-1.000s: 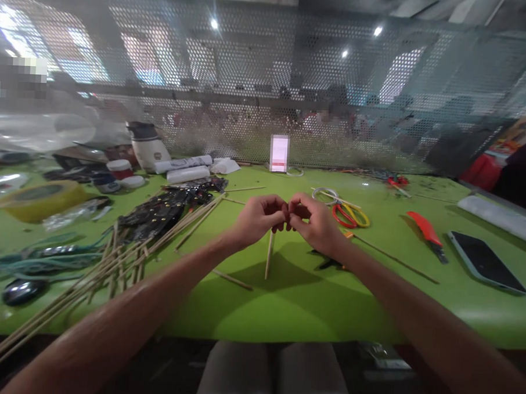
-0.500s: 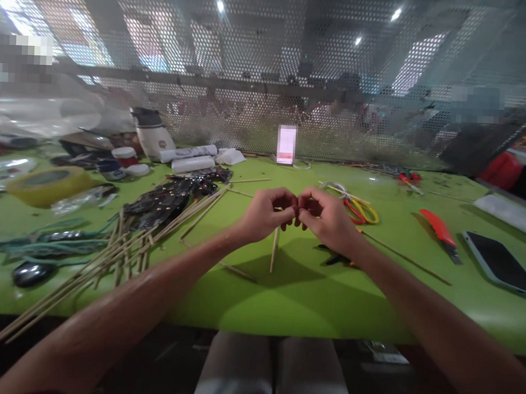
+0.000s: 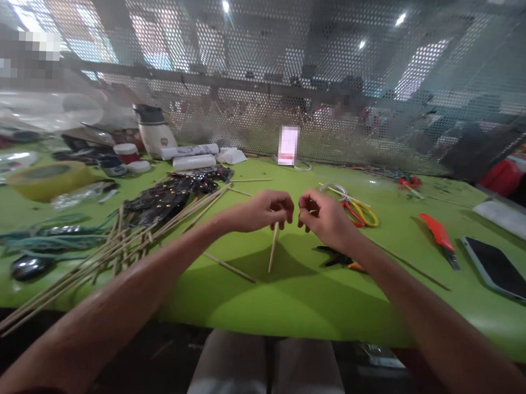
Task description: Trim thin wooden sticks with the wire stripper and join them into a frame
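Note:
My left hand point(image 3: 269, 210) is closed on a short thin wooden stick point(image 3: 273, 252) that points down and toward me over the green table. Just to its right, my right hand point(image 3: 317, 212) has its fingers curled together; anything between its fingertips is too small to make out. A narrow gap separates the two hands. Below my right hand lie dark pliers point(image 3: 332, 257), partly hidden by the forearm. Another short stick point(image 3: 230, 267) rests on the table left of the held one.
A bundle of long sticks point(image 3: 157, 230) and a black shiny bag point(image 3: 158, 201) lie left, near yellow tape point(image 3: 50, 179). Right are a red cutter point(image 3: 438, 233), a phone point(image 3: 501, 268) and yellow-handled scissors point(image 3: 367, 215). A lit phone point(image 3: 288, 146) stands at the back.
My hands, touching before, have moved slightly apart. My left hand has shifted a little left, with the stick still hanging below it.

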The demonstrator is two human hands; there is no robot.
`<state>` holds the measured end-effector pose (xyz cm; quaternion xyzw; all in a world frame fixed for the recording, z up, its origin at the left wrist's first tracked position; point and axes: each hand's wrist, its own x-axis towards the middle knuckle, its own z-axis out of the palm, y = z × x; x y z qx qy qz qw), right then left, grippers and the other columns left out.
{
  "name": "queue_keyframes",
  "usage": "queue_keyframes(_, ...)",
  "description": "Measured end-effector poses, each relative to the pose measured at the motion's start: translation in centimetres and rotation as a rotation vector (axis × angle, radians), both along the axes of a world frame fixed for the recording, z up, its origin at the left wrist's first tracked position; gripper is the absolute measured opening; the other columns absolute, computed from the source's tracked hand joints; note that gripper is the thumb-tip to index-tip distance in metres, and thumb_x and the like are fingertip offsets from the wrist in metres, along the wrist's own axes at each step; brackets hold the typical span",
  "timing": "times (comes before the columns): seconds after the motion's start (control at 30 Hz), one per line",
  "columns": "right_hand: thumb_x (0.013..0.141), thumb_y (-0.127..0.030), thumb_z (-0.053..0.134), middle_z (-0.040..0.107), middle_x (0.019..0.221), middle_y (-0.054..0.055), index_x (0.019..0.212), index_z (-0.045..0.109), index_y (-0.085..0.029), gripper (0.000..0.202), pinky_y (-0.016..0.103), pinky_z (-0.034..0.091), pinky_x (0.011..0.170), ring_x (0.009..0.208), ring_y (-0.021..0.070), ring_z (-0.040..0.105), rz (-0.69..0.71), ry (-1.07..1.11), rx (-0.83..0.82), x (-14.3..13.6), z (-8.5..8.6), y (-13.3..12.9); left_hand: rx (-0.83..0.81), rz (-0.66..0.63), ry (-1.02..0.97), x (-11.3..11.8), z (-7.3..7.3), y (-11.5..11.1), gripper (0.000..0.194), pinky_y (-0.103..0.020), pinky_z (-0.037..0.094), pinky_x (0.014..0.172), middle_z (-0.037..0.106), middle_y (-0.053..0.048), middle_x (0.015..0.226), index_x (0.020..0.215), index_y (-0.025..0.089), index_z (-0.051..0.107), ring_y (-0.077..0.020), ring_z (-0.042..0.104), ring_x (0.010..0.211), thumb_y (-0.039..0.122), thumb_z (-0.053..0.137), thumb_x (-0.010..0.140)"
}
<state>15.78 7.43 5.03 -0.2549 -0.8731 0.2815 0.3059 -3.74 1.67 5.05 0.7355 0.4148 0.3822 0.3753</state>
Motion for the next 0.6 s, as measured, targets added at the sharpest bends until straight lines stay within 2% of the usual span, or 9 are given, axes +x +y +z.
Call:
queue_keyframes(0.03,0.081,-0.021,0.055,0.057,0.067,-0.001,0.080,0.046,-0.021,0.008,0.027,0.042,0.054,0.059,0.0126,0.053,-0.006,-0.009,0.011,0.2,0.2,0.3,-0.003,-0.059,0.104,-0.7,0.4,-0.2,0.009,-0.029,0.052,0.070,0.070,-0.005,0.083,0.083,0.013,0.066,-0.0152,0.064,0.074,0.010,0.060,0.078)
queue_keyframes(0.1,0.081,-0.020,0.053,0.056,0.066,-0.002,0.080,0.046,-0.021,0.008,0.027,0.041,0.054,0.058,0.0122,0.053,-0.024,-0.029,0.037,0.9,0.5,0.6,0.140,-0.158,0.505,-1.5,1.0,-0.6,0.023,-0.036,0.047,0.088,0.068,-0.005,0.099,0.091,0.017,0.069,-0.0192,0.061,0.094,0.004,0.059,0.074)
queue_keyframes(0.17,0.080,-0.019,0.053,0.055,0.065,-0.002,0.080,0.046,-0.021,0.008,0.027,0.041,0.054,0.058,0.0119,0.052,-0.030,-0.064,0.060,1.8,0.8,0.6,0.231,-0.218,0.713,-1.5,0.8,-1.1,0.029,-0.042,0.040,0.098,0.066,-0.006,0.108,0.094,0.019,0.069,-0.0238,0.055,0.108,0.002,0.061,0.071)
queue_keyframes(0.23,0.079,-0.017,0.054,0.054,0.065,-0.002,0.078,0.046,-0.021,0.009,0.026,0.040,0.054,0.058,0.0116,0.051,-0.021,-0.115,0.073,3.1,0.9,0.3,0.309,-0.246,0.786,-0.7,0.1,-1.6,0.028,-0.042,0.040,0.094,0.066,-0.006,0.109,0.096,0.019,0.067,-0.0247,0.054,0.109,0.003,0.062,0.074)
queue_keyframes(0.3,0.080,-0.017,0.054,0.052,0.065,-0.003,0.077,0.045,-0.022,0.011,0.026,0.040,0.053,0.057,0.0109,0.050,-0.016,-0.163,0.075,4.4,0.9,0.0,0.409,-0.275,0.821,0.3,-0.9,-1.8,0.019,-0.037,0.042,0.082,0.066,-0.006,0.101,0.092,0.019,0.067,-0.0227,0.056,0.099,0.005,0.062,0.080)
queue_keyframes(0.4,0.084,-0.020,0.052,0.050,0.065,-0.004,0.079,0.045,-0.022,0.009,0.025,0.040,0.052,0.055,0.0104,0.049,-0.033,-0.213,0.069,5.8,0.8,0.1,0.571,-0.252,0.843,1.4,-2.3,-1.8,0.006,-0.034,0.043,0.075,0.066,-0.007,0.094,0.086,0.016,0.066,-0.0210,0.057,0.090,0.011,0.066,0.084)
queue_keyframes(0.47,0.085,-0.022,0.052,0.050,0.064,-0.004,0.080,0.046,-0.022,0.008,0.026,0.041,0.052,0.055,0.0107,0.049,-0.044,-0.215,0.057,6.0,0.8,0.5,0.659,-0.217,0.861,1.6,-2.9,-1.4,0.003,-0.033,0.044,0.075,0.066,-0.007,0.089,0.086,0.015,0.065,-0.0201,0.058,0.086,0.014,0.068,0.085)
queue_keyframes(0.6,0.084,-0.021,0.052,0.051,0.067,-0.003,0.081,0.045,-0.022,0.008,0.026,0.041,0.052,0.055,0.0104,0.049,-0.034,-0.214,0.023,5.5,0.6,1.4,0.774,-0.188,0.907,2.0,-3.4,-0.6,0.011,-0.035,0.047,0.083,0.067,-0.007,0.090,0.090,0.013,0.064,-0.0199,0.060,0.086,0.014,0.072,0.082)
